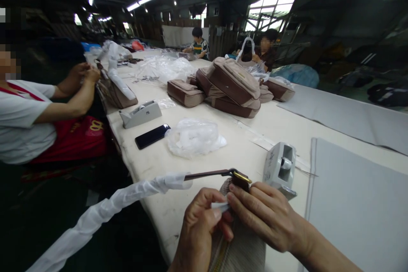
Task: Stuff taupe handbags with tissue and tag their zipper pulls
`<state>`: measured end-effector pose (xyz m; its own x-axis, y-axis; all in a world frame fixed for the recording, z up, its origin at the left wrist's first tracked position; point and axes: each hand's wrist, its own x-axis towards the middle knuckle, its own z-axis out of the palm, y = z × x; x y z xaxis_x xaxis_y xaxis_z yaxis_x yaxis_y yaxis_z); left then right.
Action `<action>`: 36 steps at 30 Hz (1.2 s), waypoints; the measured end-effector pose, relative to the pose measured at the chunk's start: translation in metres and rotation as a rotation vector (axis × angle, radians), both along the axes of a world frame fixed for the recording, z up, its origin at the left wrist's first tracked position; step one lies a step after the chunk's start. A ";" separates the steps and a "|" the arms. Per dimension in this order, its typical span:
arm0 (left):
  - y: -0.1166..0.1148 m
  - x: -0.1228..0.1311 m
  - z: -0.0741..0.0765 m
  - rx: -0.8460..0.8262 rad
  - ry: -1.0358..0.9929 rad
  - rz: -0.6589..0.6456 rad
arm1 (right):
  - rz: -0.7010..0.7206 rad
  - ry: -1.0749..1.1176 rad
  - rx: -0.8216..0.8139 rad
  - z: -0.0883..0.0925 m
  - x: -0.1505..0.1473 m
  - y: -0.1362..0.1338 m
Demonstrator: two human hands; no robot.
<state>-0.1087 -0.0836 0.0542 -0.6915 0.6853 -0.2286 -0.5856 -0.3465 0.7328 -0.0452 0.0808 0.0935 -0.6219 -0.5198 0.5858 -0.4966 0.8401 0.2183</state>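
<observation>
A brown bag (247,246) with a zipper is at the bottom centre, at the table's near edge. My left hand (202,221) pinches a small piece of white wrapping (220,206) beside the bag's top corner. My right hand (267,214) grips that corner, just below a gold buckle (242,176). From the buckle a strap (205,174) runs left, most of it wound in white wrapping (105,212). The fingertips of my right hand touch the bag close to the white piece.
Right of the buckle stands a grey tape dispenser (279,165); another dispenser (142,114) is farther left. A black phone (153,136), crumpled plastic (194,136) and piled brown bags (229,85) lie on the white table (153,157). A person (28,114) works at left; others sit beyond.
</observation>
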 end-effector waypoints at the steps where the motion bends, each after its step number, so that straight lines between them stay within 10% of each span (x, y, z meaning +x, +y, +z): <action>1: -0.001 -0.003 0.003 0.015 -0.022 -0.011 | 0.004 0.004 -0.002 -0.001 -0.001 0.000; 10: -0.004 -0.023 0.007 -0.196 -0.009 -0.290 | 0.008 0.009 0.024 0.000 0.000 0.001; 22: 0.012 -0.007 0.009 -0.345 0.024 -0.195 | -0.142 0.106 -0.089 -0.012 0.029 0.001; 26: 0.011 0.002 0.010 -0.391 0.071 -0.065 | -0.743 0.194 -0.853 -0.032 0.062 0.035; 29: 0.011 0.005 0.011 -0.396 0.073 -0.039 | -1.145 -0.163 -1.545 -0.051 0.076 0.078; 36: 0.014 0.005 0.014 -0.392 0.029 -0.065 | -1.138 -0.545 -2.048 -0.078 0.063 0.125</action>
